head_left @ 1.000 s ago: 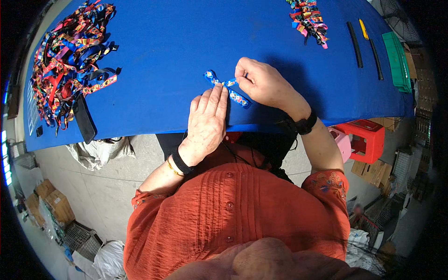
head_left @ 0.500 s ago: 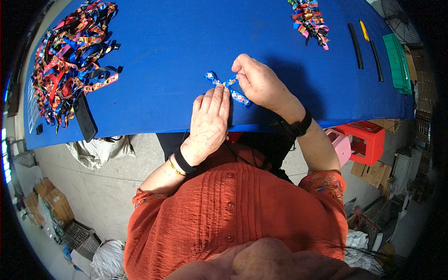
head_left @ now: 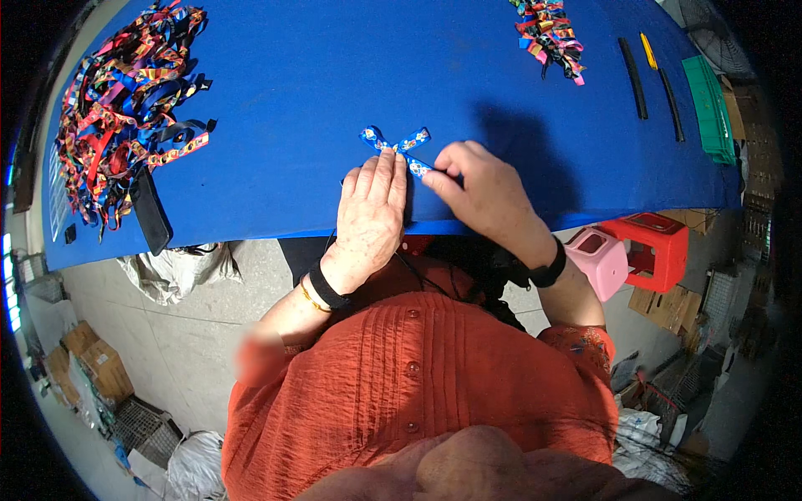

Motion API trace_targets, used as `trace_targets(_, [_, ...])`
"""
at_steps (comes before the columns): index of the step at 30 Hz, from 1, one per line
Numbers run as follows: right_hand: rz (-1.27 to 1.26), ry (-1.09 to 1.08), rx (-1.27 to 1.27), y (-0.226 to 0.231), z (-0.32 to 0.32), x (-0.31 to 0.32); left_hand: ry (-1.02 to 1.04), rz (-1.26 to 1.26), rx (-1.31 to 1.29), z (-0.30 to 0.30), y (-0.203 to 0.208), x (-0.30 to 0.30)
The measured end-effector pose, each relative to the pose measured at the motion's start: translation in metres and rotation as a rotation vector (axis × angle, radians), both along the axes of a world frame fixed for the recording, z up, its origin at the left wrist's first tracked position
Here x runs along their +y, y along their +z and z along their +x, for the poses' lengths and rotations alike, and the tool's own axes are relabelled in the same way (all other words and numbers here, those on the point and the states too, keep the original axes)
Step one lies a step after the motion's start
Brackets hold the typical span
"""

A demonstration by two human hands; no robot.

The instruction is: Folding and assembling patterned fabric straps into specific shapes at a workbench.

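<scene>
Seen from above: a short blue patterned ribbon, folded into a crossed loop, lying near the front edge of a blue table. Left hand laid flat over the ribbon's near end, fingers together and pressing it down, nothing enclosed. Right hand just beside it, thumb and forefinger pinching the ribbon's right-hand tail. By the look of it light, limp and thin, likely to spring out of its fold unless pinned at the crossing; best taken at the tails or right at the crossover, between fingertips. Far left on the table, a big tangled heap of multicoloured ribbons with a dark flat object at its edge; far right, a smaller heap, two dark sticks, a yellow-tipped tool and a green tray. Below the table edge, a red stool and a pink one.
</scene>
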State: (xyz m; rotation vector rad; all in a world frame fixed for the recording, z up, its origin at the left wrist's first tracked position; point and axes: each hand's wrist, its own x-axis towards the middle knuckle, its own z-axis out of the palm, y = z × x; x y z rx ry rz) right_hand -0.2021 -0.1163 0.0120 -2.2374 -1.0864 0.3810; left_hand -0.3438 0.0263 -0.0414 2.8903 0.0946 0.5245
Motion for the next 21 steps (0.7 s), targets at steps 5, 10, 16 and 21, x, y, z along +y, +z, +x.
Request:
trace_targets(5, [-0.011,-0.021,0.091,-0.008,-0.01,-0.002,0.006,0.007,0.012,0.001,0.0,0.0])
trace_targets(10, [-0.053,-0.043,0.141,-0.01,-0.012,-0.005,0.013,0.02,0.014,0.001,-0.002,0.001])
trace_targets(16, [-0.08,-0.049,0.034,-0.016,-0.015,-0.008,0.014,0.027,0.028,0.002,0.0,0.001])
trace_targets(21, [-0.319,-0.063,0.077,0.005,-0.01,-0.002,0.012,0.03,0.026,0.001,0.001,0.002])
